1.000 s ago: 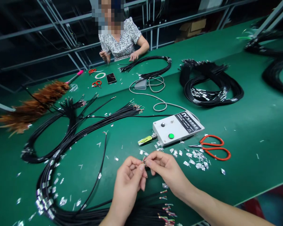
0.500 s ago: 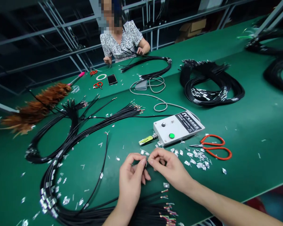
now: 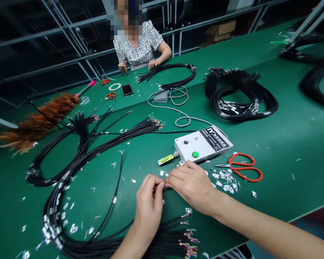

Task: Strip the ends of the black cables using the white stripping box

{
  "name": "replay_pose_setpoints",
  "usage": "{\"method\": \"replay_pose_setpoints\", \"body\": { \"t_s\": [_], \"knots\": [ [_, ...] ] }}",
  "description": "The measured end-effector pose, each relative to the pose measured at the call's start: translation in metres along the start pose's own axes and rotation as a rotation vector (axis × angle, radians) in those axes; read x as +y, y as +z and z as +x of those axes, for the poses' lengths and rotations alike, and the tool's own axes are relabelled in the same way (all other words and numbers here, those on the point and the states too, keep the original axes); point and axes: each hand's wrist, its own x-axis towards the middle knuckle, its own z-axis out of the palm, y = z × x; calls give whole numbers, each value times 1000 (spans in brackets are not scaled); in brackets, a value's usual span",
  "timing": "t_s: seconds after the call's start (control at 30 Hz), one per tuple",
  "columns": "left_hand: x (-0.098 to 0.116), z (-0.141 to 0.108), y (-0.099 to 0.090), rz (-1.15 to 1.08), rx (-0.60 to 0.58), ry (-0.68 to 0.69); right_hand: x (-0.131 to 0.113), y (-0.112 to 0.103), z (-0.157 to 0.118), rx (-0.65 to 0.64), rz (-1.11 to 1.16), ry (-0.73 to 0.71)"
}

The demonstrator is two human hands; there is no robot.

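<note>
Far left on the green tabletop (image 3: 275, 172) lies a brown feather duster (image 3: 44, 117). Beside it, a black cable bundle (image 3: 83, 249) curves round, with silver foil along its bend, and passes behind my left forearm; its coloured wire ends (image 3: 189, 244) emerge below my right wrist. Within the curve, a loose cable (image 3: 120, 176) points away from me. At centre, a single black cable (image 3: 129, 224) runs behind my left wrist. My left hand (image 3: 149, 202) has thumb and forefinger pinched closed on its end, mostly hidden. My right hand (image 3: 188, 185), palm down, meets them with bunched fingertips; whether these grip the end too, I cannot tell. Just beyond stands a white control box (image 3: 202, 144) with a green button. Farther right, foil scraps (image 3: 228, 180) lie beside orange-handled scissors (image 3: 247, 167).
</note>
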Motion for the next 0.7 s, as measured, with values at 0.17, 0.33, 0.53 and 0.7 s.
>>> {"method": "replay_pose_setpoints", "body": {
  "t_s": [0.17,0.33,0.53,0.7],
  "knots": [
    [-6,11,-6,5,31,-46,21,0,9,-17,-129,-4],
    [-11,30,-8,-94,47,-192,35,2,22,-144,-303,11],
    [-13,45,-7,-15,44,-167,38,7,31,-223,-360,34],
    [-15,50,-6,50,45,-153,42,10,37,-262,-381,17]
  ]
}}
